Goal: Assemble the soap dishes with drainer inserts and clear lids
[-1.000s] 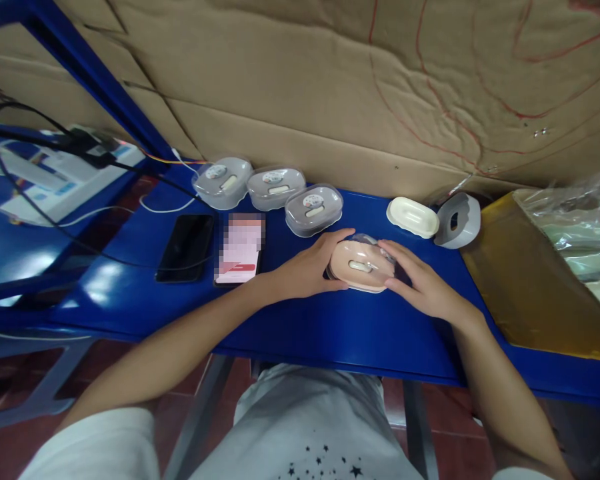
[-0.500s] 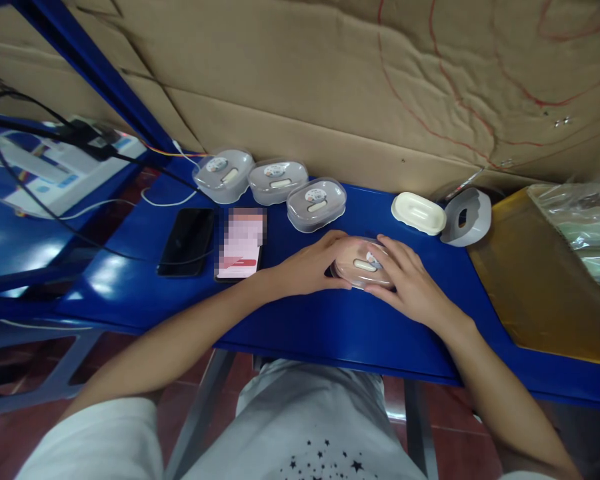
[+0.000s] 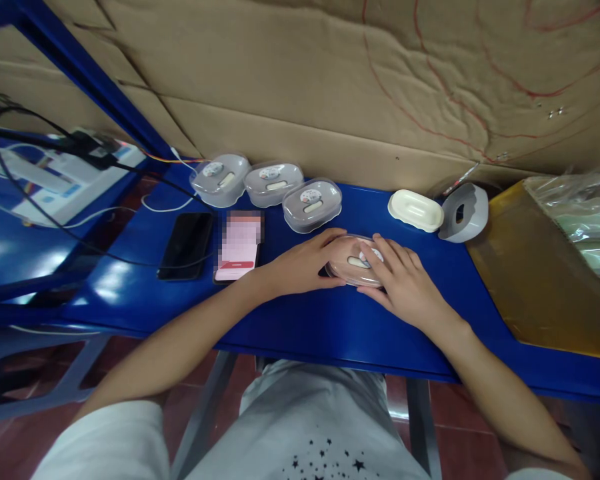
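Note:
Between both hands is a pinkish oval soap box (image 3: 353, 275) with a clear lid, a round sticker and a pale slot in its middle. My left hand (image 3: 305, 267) grips its left end, thumb low and fingers along the far side. On the right end, my right hand (image 3: 405, 283) is closed, its fingers over the lid and partly covering the sticker. Beyond them stand three similar greyish soap boxes (image 3: 312, 205) with clear lids. A cream oval tray (image 3: 416, 211) lies to the right, touching or nearly touching a grey shell (image 3: 473, 213) with a hole in it.
Left of the hands lie a lit phone (image 3: 240, 247) and a dark phone (image 3: 186, 245), with a black cable across the latter. A brown carton (image 3: 545, 293) and clear plastic bags (image 3: 585, 207) occupy the right. Cardboard (image 3: 280, 87) lines the back of the blue table (image 3: 305, 327).
The view has shifted slightly. Both hands keep their hold on the soap box, and a bit more of its sticker shows between the right fingers. Other objects stay put.

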### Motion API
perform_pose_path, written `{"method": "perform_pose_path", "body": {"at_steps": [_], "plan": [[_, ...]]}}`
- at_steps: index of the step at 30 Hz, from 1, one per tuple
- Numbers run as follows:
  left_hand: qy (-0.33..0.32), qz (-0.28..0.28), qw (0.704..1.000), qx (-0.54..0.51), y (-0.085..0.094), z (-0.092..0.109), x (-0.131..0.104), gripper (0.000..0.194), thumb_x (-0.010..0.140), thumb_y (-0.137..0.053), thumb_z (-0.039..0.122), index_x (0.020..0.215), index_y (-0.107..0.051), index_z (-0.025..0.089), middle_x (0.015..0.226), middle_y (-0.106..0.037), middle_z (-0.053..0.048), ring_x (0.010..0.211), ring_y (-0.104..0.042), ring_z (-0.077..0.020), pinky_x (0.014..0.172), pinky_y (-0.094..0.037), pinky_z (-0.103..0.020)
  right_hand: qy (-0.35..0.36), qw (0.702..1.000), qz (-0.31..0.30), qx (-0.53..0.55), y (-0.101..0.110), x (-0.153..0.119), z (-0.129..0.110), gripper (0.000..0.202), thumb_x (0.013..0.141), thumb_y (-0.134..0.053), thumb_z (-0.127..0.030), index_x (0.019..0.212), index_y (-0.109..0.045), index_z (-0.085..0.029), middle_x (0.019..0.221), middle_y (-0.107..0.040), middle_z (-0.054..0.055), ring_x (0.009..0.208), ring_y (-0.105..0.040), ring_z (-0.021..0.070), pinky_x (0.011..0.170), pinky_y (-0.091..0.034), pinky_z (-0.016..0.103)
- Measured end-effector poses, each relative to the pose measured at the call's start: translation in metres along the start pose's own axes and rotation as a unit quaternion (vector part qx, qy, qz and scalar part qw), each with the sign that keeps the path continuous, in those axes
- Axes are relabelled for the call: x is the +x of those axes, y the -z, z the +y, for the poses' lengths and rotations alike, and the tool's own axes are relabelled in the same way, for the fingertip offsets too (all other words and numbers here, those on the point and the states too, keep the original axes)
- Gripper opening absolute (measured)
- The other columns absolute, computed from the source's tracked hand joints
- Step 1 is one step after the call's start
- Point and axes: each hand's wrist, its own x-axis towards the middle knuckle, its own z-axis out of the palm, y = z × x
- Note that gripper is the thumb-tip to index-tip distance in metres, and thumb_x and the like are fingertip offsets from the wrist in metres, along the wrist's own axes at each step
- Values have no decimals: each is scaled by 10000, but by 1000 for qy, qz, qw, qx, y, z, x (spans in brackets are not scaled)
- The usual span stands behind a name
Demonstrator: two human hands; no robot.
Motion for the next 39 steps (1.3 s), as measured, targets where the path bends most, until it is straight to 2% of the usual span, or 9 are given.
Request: {"method": "perform_pose_path", "body": {"at_steps": [6,13,17,21,24,27,31,35,39], "plan": [[-8,4,1000,2,1,-2,-1,858,996,-752,491,1715,-310,335,1732,-374,-149,1604,-418,-365,1310,-398,-547,15,999,-7,48,-2,4,10,924,1067,-580,-579,1777,-79,-266,1772,-332,231,1605,-374,427,1212,-434,629],[-14,24,998,48,0,3,0,759,1025,-716,472,1672,-359,299,1630,-473,-162,1516,-518,-349,1258,-461,-529,4,999,16,35,-6,6,11,867,1071,-593,-546,1763,-153,-265,1778,-332,217,1626,-349,417,1275,-308,671],[9,70,983,168,1,8,2,815,938,-828,513,1603,-458,222,1566,-514,-220,1513,-478,-435,1257,-377,-664,-24,998,63,10,-12,7,9,760,1093,-555,-370,1756,-189,-302,1773,-348,206,1590,-410,410,1265,-290,679],[20,117,957,266,21,14,0,737,940,-791,621,1521,-551,236,1673,-410,-238,1571,-378,-495,1261,-246,-756,-40,993,114,12,-13,6,9,657,1068,-494,-168,1683,-373,-363,1641,-537,154,1458,-555,380,1164,-415,624],[78,161,947,266,40,11,-3,540,1030,-671,567,1410,-604,188,1527,-547,-233,1426,-548,-450,1169,-437,-662,-32,990,125,56,-10,5,7,450,1072,-507,-177,1496,-603,-293,1344,-732,129,1228,-690,334,1003,-517,514],[116,154,953,234,47,3,-4,354,1116,-517,463,1217,-654,153,1231,-677,-176,1163,-693,-355,1047,-563,-544,-4,988,111,107,-8,6,3,244,1093,-527,-218,1249,-713,-246,1127,-808,78,1031,-751,275,907,-540,449],[93,128,965,209,35,-2,-1,368,1131,-494,456,1271,-631,145,1311,-653,-182,1225,-681,-345,1079,-565,-520,11,989,82,121,-14,9,1,270,1119,-528,-292,1320,-690,-214,1350,-773,118,1252,-728,283,1085,-530,500],[103,130,955,246,21,5,4,464,1130,-491,458,1446,-551,124,1459,-607,-225,1296,-661,-397,1048,-575,-549,19,995,9,103,-23,9,6,473,1134,-495,-376,1581,-528,-226,1688,-512,154,1605,-434,322,1294,-344,646],[64,124,953,270,12,13,6,467,1117,-524,453,1484,-558,167,1517,-574,-229,1349,-627,-419,1076,-544,-568,24,994,-18,104,-23,10,18,522,1151,-441,-424,1638,-456,-237,1739,-431,153,1640,-366,311,1312,-296,668]]}}
